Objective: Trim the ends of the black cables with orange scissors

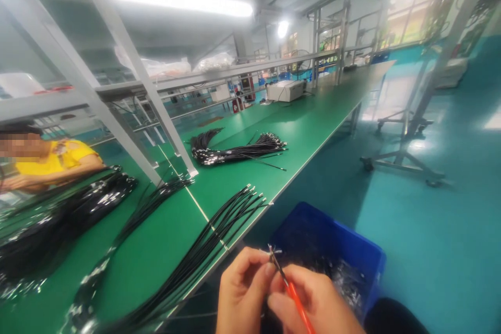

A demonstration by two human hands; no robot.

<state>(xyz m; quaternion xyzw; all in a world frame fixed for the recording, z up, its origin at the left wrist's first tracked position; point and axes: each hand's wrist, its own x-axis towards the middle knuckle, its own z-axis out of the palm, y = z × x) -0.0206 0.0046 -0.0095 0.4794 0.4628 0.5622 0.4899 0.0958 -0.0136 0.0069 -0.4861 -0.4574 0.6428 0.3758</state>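
Steadying left hand (243,286): narrow pinch, wire end (276,251), lower centre.
Right hand (313,292): grips red-handled tool (297,302), best angled off fingertips.

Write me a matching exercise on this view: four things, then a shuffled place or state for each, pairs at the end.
1. Blue bin
2. Red-handled tool
3. White box
4. Wheeled stand

A. On the green table, beyond the cable bundles
B. Below the table's edge, near the hands
C. On castors, at the right
D. Held in the right hand

Pairs: 1-B, 2-D, 3-A, 4-C
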